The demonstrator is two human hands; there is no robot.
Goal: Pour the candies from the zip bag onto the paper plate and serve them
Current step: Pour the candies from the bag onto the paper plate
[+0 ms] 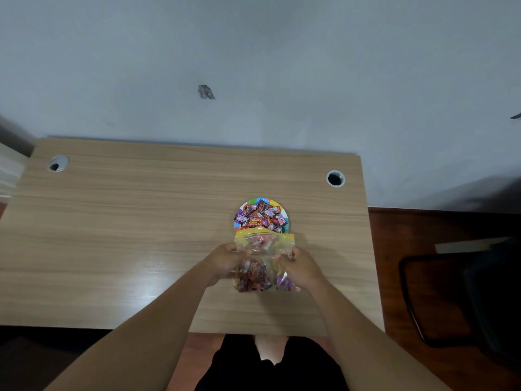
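Note:
A clear zip bag (263, 249) with a yellow top strip is held over the wooden table (141, 221), its mouth pointing away from me at the near rim of the plate. My left hand (225, 259) grips its left side and my right hand (301, 266) grips its right side. Wrapped candies (253, 277) still fill the bag's near end. Just beyond the bag's mouth sits a colourful paper plate (284, 211) heaped with wrapped candies (262, 215).
Two round cable holes sit in the table's far corners, one on the left (57, 163) and one on the right (335, 178). A grey wall rises behind the table. A black chair (465, 292) stands on the red-brown floor to the right.

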